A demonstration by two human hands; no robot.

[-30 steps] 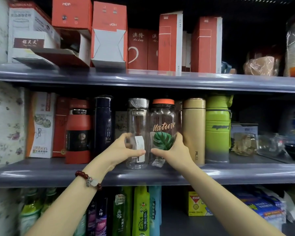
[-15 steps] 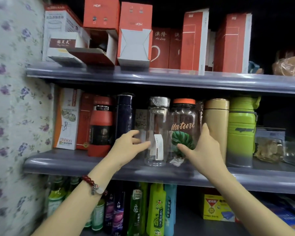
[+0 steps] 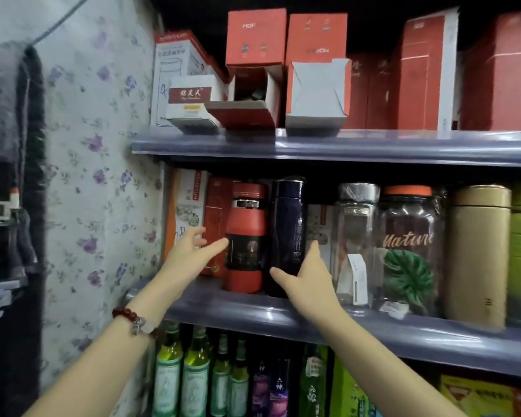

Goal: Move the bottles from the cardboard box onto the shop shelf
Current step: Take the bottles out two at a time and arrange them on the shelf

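Red bottle (image 3: 245, 236) and navy bottle (image 3: 286, 233) stand upright between open, empty hands (image 3: 190, 255) (image 3: 306, 276).

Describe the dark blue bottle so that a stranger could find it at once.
Look at the middle shelf, between the shelf of red boxes above and the green bottles below. Counting bottles from the floral wall, the dark blue bottle is second, between the red bottle and the clear bottle. It alone is slim, glossy and navy.

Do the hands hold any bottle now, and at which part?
Neither grips one. The left hand is open beside the red bottle; the right hand is open at the dark blue bottle, lower body.
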